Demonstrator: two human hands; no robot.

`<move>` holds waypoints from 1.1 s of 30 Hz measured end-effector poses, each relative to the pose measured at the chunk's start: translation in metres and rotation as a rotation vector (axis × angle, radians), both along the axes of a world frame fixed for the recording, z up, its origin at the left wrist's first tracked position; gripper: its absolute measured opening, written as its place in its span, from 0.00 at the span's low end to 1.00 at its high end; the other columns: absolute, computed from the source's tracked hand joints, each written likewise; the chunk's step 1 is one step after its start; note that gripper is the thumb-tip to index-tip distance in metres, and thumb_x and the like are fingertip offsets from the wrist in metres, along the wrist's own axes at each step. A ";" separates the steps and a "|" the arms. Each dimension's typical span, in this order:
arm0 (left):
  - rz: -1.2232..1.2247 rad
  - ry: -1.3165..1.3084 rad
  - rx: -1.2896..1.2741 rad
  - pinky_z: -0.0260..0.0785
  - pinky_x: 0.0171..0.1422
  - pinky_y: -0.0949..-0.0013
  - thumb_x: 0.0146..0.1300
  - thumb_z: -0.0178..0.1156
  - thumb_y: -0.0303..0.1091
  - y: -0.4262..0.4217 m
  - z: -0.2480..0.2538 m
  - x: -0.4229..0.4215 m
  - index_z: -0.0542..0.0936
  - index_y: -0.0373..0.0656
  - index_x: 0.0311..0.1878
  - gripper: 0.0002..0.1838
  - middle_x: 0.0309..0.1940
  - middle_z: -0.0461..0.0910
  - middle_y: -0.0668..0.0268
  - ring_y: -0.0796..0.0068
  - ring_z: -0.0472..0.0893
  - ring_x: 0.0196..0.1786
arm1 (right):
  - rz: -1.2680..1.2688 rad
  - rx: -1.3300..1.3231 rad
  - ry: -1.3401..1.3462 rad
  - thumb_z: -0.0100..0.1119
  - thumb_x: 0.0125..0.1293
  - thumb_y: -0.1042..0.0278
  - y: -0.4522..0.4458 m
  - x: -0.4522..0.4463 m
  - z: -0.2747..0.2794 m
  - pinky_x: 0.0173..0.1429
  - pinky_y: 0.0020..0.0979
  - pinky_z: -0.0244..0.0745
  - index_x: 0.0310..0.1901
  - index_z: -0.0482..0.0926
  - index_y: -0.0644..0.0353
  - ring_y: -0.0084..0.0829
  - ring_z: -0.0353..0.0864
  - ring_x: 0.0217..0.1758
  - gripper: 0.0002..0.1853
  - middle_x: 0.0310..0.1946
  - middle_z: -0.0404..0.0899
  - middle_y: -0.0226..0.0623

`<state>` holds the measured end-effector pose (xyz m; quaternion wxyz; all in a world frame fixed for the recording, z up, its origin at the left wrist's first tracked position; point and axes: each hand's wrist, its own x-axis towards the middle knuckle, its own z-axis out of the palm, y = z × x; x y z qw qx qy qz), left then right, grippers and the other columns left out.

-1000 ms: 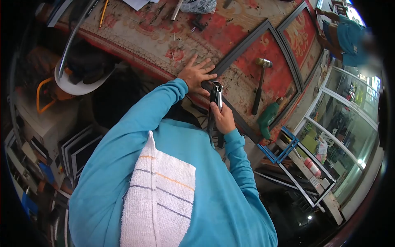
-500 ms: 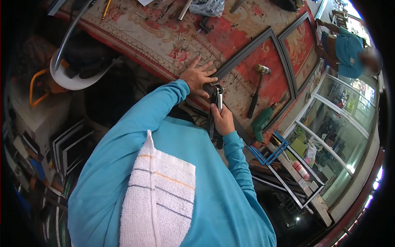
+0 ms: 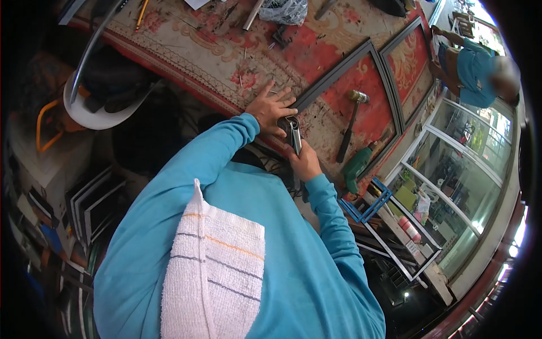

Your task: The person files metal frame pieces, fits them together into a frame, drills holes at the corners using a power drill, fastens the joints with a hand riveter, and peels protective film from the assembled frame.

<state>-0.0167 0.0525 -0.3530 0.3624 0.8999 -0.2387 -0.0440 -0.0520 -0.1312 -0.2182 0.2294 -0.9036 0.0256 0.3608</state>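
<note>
My left hand (image 3: 272, 108) lies flat with fingers spread at the table's edge, against the near corner of a dark grey metal frame (image 3: 337, 69). Close beside it, my right hand (image 3: 305, 162) is wrapped round a silver and black two-handled tool that looks like a hand riveter (image 3: 295, 137). The tool's head is at the frame's corner; its exact contact point is too small to make out. Farther right, inside the frame's outline, lie a hammer (image 3: 353, 121) with a dark handle and a green power drill (image 3: 355, 168).
A stained red and beige patterned cloth (image 3: 209, 62) covers the table. On it are a pencil (image 3: 142, 14), a plastic bag (image 3: 284, 10) and small thin metal pieces. A white chair (image 3: 93, 116) stands left. Blue frame pieces (image 3: 370, 206) and another person (image 3: 475, 70) are at right.
The riveter's two handles, apart before, now appear squeezed closer together in my right hand. My left hand stays at the frame's corner. The whole view has shifted slightly.
</note>
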 end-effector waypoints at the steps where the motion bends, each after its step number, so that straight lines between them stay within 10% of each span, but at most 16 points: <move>1: -0.002 0.002 0.003 0.29 0.85 0.36 0.43 0.75 0.65 0.000 0.002 0.000 0.81 0.63 0.63 0.41 0.71 0.74 0.68 0.63 0.58 0.81 | -0.057 0.033 0.049 0.64 0.68 0.53 0.005 0.002 0.004 0.49 0.53 0.74 0.45 0.77 0.66 0.63 0.81 0.46 0.20 0.37 0.82 0.61; 15: -0.023 -0.024 -0.004 0.30 0.84 0.34 0.42 0.77 0.61 -0.001 0.000 -0.001 0.81 0.61 0.63 0.41 0.71 0.73 0.64 0.58 0.58 0.81 | 0.113 -0.159 -0.145 0.69 0.62 0.54 0.006 -0.005 -0.008 0.48 0.52 0.79 0.47 0.81 0.61 0.59 0.84 0.42 0.20 0.34 0.85 0.56; 21: -0.026 -0.025 -0.012 0.30 0.84 0.33 0.43 0.77 0.60 0.002 0.002 0.000 0.82 0.60 0.63 0.40 0.71 0.73 0.64 0.57 0.59 0.80 | -0.101 -0.049 0.577 0.67 0.55 0.68 0.009 0.040 0.026 0.46 0.38 0.79 0.44 0.80 0.71 0.34 0.83 0.39 0.18 0.34 0.82 0.39; 24: -0.026 -0.054 -0.003 0.30 0.84 0.33 0.43 0.77 0.60 0.002 0.003 0.005 0.82 0.59 0.62 0.40 0.71 0.73 0.63 0.57 0.60 0.80 | -0.065 0.007 0.364 0.65 0.53 0.65 -0.009 0.017 -0.013 0.47 0.42 0.78 0.39 0.79 0.73 0.48 0.85 0.41 0.18 0.34 0.83 0.57; 33: -0.009 0.009 -0.031 0.29 0.85 0.35 0.43 0.76 0.56 0.002 0.007 -0.001 0.82 0.61 0.62 0.38 0.71 0.74 0.65 0.59 0.59 0.81 | -0.140 0.250 0.066 0.66 0.63 0.53 -0.007 -0.021 -0.041 0.60 0.44 0.74 0.57 0.77 0.63 0.55 0.81 0.55 0.27 0.49 0.83 0.53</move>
